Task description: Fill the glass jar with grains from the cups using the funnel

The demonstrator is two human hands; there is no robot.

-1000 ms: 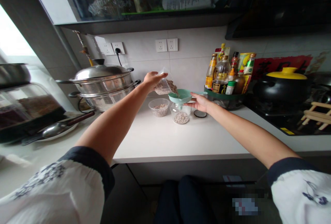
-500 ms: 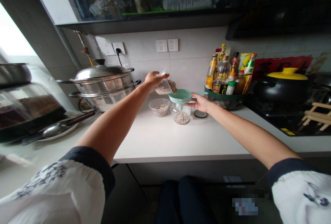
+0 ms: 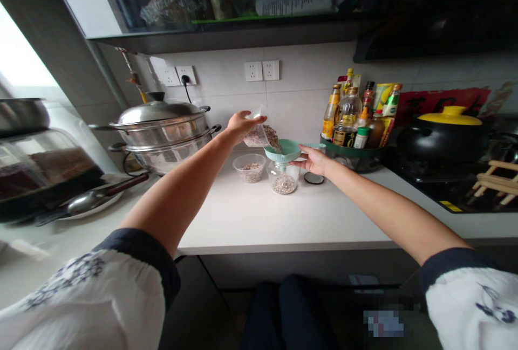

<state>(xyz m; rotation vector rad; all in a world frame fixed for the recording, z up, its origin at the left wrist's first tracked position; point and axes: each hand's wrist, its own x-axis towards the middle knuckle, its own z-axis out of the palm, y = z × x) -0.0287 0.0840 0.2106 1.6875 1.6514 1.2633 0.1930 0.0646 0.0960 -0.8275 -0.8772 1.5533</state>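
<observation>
My left hand (image 3: 243,123) grips a clear container (image 3: 256,133), perhaps a plastic bag, of mixed grains, tilted to the right with its mouth over a mint-green funnel (image 3: 282,151). Grains are at its lip, spilling toward the funnel. The funnel's right rim is held by my right hand (image 3: 312,160), thumb on top and fingers beneath. Below the funnel stands a clear jar (image 3: 284,182) partly filled with pale grains. Just left of that jar sits a clear round bowl (image 3: 250,169) with more grains in it.
A round lid (image 3: 314,178) lies right of the jar. Sauce bottles (image 3: 350,115) fill a green-rimmed holder behind it. A steel steamer (image 3: 159,129) stands on the left, a black pot (image 3: 443,134) on the stove at right. The dark cabinet (image 3: 243,37) overhangs the counter (image 3: 283,226).
The grains in the tilted container have slid forward to its mouth, with more now falling into the funnel. Both hands stay almost in place.
</observation>
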